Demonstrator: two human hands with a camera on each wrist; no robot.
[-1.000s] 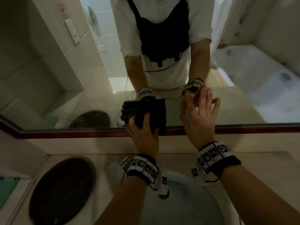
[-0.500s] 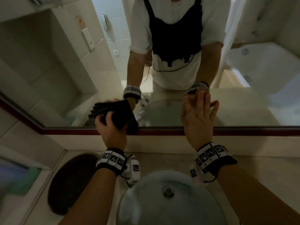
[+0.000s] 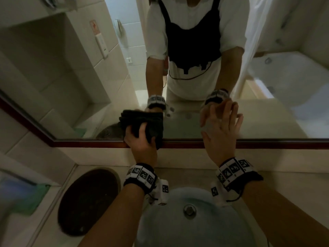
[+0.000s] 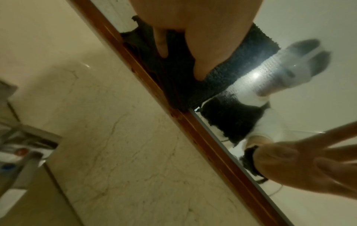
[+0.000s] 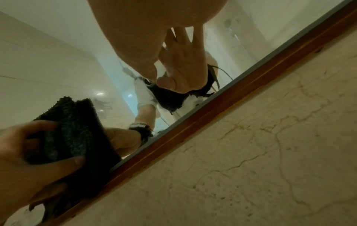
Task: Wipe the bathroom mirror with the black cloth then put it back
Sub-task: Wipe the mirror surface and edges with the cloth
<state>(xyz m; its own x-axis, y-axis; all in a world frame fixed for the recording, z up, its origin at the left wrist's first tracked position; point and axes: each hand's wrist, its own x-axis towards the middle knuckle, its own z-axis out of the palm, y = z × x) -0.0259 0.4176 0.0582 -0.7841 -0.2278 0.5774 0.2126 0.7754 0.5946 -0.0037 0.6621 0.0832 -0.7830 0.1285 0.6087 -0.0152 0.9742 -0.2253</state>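
My left hand (image 3: 140,139) grips the folded black cloth (image 3: 154,125) and presses it on the mirror (image 3: 80,82) just above its brown lower frame (image 3: 231,143). In the left wrist view the cloth (image 4: 222,73) lies flat on the glass, bunched under my fingers (image 4: 161,42). The right wrist view shows the cloth (image 5: 77,130) with my left thumb and fingers curled round it. My right hand (image 3: 220,125) is held up with straight, spread fingers, their tips on the glass to the right of the cloth; the right wrist view shows that hand (image 5: 173,50) meeting its reflection.
Below the mirror runs a beige marble backsplash (image 4: 125,152) and counter. A round pale basin (image 3: 192,220) with a metal drain lies under my wrists. A dark oval dish (image 3: 89,200) sits to its left, with a green item (image 3: 33,198) further left.
My left hand with the cloth moved left along the mirror's lower edge, then back right. My right hand stayed raised at the glass with spread fingers. The head view tilted up.
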